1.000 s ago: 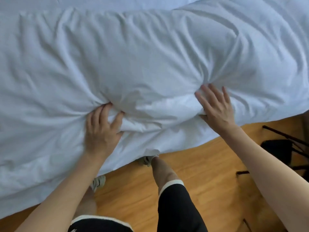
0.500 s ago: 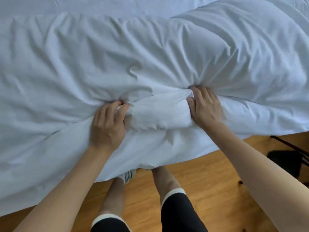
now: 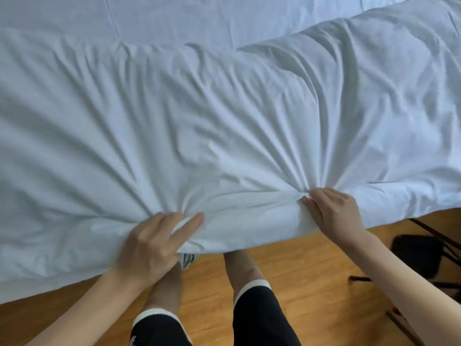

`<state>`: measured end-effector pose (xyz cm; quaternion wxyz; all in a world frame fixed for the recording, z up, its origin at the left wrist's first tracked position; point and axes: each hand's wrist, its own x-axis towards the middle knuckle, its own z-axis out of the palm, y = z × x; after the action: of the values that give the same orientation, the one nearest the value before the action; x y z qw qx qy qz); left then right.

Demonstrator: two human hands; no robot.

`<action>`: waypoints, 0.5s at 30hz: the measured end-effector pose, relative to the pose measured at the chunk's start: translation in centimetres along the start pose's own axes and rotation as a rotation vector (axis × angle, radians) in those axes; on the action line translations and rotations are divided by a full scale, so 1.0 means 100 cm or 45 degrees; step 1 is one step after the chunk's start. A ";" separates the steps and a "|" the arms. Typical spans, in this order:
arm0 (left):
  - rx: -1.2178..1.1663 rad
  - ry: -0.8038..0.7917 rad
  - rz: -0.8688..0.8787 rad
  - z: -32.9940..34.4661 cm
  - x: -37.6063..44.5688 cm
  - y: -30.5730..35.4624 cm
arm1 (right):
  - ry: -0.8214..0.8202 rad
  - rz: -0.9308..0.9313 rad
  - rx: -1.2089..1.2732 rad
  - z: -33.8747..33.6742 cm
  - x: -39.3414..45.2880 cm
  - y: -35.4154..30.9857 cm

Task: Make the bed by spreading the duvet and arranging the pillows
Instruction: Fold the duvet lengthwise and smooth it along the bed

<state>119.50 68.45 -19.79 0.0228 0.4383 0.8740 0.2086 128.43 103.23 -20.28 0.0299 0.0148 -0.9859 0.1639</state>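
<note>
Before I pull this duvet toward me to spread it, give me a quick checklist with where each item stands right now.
1. Left hand grips a bunch of the duvet: ok.
2. Right hand pinches the duvet edge: ok.
3. Duvet lying flat: not ok, creases fan out from both grips and the right side is humped.
4. Duvet covers the sheet: not ok, the far strip is bare.
5. Floor behind the feet clear: cannot tell; a dark chair stands to the right.
6. Pillows placed: cannot tell, none in view.
</note>
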 end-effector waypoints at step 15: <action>0.054 0.362 -0.338 0.008 0.078 -0.036 | 0.329 0.003 -0.118 0.038 0.108 -0.025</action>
<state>112.14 72.86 -20.78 -0.0829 0.2858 0.9227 0.2451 117.54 99.44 -22.38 0.1569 -0.0090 -0.9804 0.1187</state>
